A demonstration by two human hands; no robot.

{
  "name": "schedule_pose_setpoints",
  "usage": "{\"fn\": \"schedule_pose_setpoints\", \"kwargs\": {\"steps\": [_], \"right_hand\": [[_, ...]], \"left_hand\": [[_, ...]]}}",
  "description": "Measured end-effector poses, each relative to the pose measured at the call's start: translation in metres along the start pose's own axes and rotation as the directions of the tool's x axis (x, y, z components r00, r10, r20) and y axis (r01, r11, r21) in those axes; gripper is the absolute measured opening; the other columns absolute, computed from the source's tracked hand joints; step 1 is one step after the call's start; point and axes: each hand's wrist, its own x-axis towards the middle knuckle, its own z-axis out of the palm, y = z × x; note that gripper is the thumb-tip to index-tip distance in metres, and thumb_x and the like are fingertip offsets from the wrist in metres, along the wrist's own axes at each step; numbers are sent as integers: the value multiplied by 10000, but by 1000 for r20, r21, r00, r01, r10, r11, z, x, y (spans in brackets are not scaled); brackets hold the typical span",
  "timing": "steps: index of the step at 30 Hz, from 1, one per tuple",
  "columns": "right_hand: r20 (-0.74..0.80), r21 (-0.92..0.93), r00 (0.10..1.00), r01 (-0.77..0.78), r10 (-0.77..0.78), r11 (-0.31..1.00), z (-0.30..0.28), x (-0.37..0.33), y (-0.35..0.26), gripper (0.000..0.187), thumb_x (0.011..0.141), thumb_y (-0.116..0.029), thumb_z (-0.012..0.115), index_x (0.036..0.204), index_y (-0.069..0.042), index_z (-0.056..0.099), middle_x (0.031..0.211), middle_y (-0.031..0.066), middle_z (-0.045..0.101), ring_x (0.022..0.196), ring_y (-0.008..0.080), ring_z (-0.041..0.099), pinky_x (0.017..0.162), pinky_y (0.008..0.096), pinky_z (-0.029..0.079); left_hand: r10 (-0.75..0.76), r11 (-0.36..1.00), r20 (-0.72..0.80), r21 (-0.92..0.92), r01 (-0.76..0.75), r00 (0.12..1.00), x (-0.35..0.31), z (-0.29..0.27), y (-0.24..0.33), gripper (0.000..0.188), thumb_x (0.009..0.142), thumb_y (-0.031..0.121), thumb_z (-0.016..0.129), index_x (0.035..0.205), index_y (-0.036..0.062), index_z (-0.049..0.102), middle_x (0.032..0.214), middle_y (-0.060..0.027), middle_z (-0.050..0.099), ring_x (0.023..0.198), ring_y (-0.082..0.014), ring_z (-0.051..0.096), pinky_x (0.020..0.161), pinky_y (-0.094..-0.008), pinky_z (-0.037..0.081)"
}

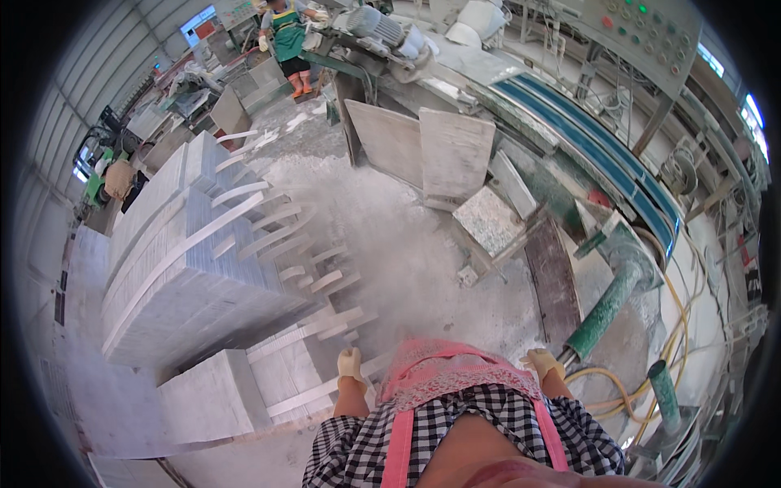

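Observation:
My left hand (350, 368), in a pale cream glove, hangs beside my body. It is nearest to the white strips (325, 321) that jut out from a stack of stone slabs (199, 268). Nothing shows in that hand, and its fingers are mostly hidden. On the other side, my right hand (540, 363) wears a matching glove. It is close to the lower end of a thick green cylinder (606, 309); whether they touch I cannot tell. The fingers of this hand are hidden too. A pink apron and black-and-white checked sleeves cover my front and arms.
Lower stone blocks (220, 394) sit beside the slab stack. Upright slabs (455, 154) lean ahead, near a speckled block (488, 221). A blue-belted conveyor (586, 138) runs along the right below a control panel (643, 37). Yellow hoses (679, 325) trail there. A person (287, 41) stands far off.

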Motion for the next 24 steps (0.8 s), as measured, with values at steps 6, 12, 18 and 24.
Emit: {"fn": "schedule_pose_setpoints", "kwargs": {"steps": [6,12,18,24], "right_hand": [[-123,-38,991,51,-56,998,10,57,-50,433,869,-301,574,1139,26,662,1021,129,735,896,223,668,786,341,498],[-161,-374,956,171,-246,911,63,127,-147,405,863,-334,601,1079,-7,703,958,114,714,894,218,654,785,348,499],[-96,-280,893,399,-439,873,126,112,-308,413,884,-359,601,1097,-18,697,961,149,708,910,237,661,789,367,498],[-156,-353,831,458,-534,816,149,101,-341,389,893,-341,597,1091,-24,707,952,161,722,913,258,685,788,375,505]], "left_hand": [[-89,987,33,-130,93,995,66,19,14,344,849,299,619,1003,-1,687,860,-87,685,786,-161,611,708,-339,495],[-119,974,114,-180,139,986,137,0,47,352,875,301,637,1029,-16,645,819,-76,670,700,-156,589,594,-321,443],[-214,947,160,-208,244,964,208,-16,71,345,880,316,637,1041,13,661,788,-74,672,632,-149,571,537,-315,420],[-176,979,225,-60,194,958,250,-2,78,424,877,388,602,1082,20,655,876,-89,690,775,-196,598,697,-321,439]]}}
